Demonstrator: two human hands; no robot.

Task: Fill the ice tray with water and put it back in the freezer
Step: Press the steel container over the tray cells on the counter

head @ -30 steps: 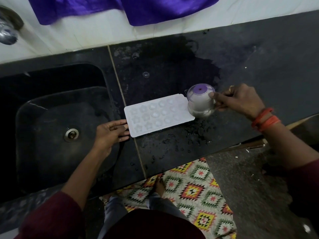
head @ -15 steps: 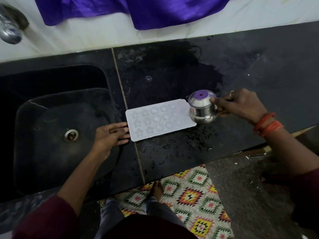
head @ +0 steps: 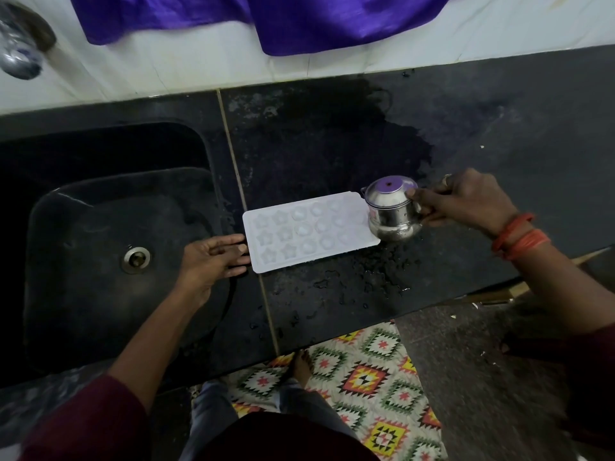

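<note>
Left of right hand's [head: 466,202] pot [head: 392,216] grip lies the ice tray [head: 309,232].

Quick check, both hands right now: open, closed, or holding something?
Left hand: open, straight fingers touching the ice tray at its near end.
Right hand: closed, gripping the steel jug.

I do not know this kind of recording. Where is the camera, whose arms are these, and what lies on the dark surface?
No machine here: a person works with bare hands. The picture comes from a camera worn on the person's head, looking down. On the wet black counter, beside the sink, lies a white ice tray. The left hand touches the tray's left edge with straight fingers. The right hand grips a small steel pot at the tray's right end. A purple cloth hangs behind.
</note>
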